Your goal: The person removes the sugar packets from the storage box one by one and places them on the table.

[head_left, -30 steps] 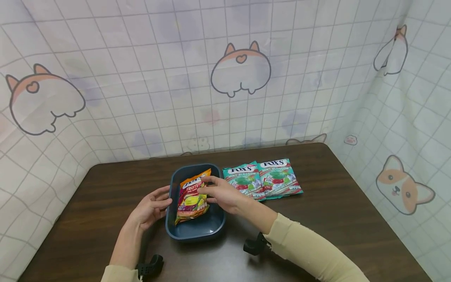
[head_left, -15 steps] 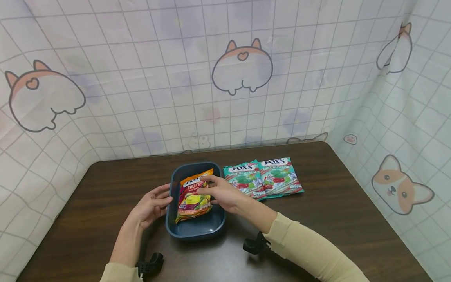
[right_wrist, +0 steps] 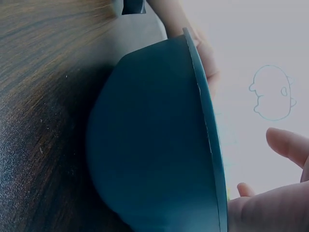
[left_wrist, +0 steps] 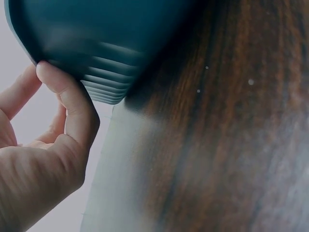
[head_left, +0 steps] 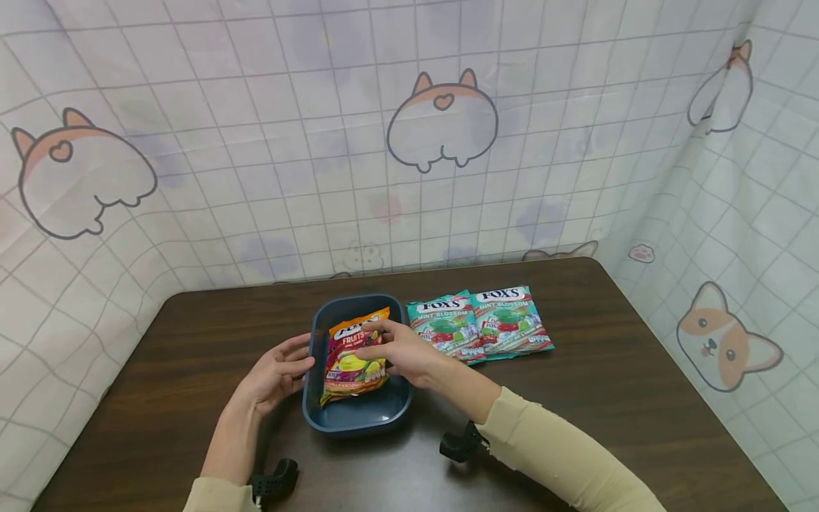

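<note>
In the head view, a dark blue plastic box (head_left: 355, 427) stands on the table. Inside it lies an orange and red bag of Fox's fruit candy (head_left: 350, 364), tilted a little. My left hand (head_left: 276, 373) is at the box's left side, thumb and fingertips touching the rim; the left wrist view shows the thumb (left_wrist: 65, 84) bent against it. My right hand (head_left: 409, 355) reaches over the right rim, its loosely extended fingers over the candy bag's right part. From the right wrist, the box wall (right_wrist: 149, 135) hides the bag, and the thumb (right_wrist: 287, 145) shows raised above the rim.
Two teal bags of Fox's mint candy, one (head_left: 446, 328) overlapping the other (head_left: 510, 323), lie right of the box. Black wrist cameras (head_left: 275, 480) sit below the forearms. White patterned cloth (head_left: 441, 213) hangs behind the dark wooden table (head_left: 576, 398).
The candy bag in the box has shifted slightly right, and more of its right side shows. My right fingers have moved slightly over it. The left hand stays at the rim.
</note>
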Available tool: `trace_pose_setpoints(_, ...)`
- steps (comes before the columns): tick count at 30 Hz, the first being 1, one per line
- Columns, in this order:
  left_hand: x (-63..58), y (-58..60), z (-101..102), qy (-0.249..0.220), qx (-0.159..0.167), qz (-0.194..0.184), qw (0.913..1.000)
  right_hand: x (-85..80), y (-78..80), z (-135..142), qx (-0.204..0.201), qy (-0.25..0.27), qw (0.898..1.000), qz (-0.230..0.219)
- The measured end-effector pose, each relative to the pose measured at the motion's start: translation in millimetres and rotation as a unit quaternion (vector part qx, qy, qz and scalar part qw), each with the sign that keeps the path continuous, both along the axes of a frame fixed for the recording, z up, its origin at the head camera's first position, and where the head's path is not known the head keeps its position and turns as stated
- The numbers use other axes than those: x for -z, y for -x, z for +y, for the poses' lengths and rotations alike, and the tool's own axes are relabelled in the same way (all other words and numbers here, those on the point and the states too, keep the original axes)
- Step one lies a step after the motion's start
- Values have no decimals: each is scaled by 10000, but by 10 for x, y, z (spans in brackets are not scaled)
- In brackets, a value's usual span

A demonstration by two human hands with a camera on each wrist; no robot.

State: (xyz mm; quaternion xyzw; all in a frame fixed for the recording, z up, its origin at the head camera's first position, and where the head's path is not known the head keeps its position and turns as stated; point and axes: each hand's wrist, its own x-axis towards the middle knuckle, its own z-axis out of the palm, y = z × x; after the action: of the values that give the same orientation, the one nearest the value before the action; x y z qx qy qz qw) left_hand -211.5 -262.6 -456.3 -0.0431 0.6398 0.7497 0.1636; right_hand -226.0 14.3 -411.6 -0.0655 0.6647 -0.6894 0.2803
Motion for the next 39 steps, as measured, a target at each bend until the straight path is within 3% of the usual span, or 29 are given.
trace_pose_setpoints(16,-16,-5,-4,78,-30,-23,10000,96,31,-31,-217,-252,9983,487)
trace_pose_setpoints(39,-22,0,10,66,35,1,10000,144,39,-97,-540,-235,9958,699)
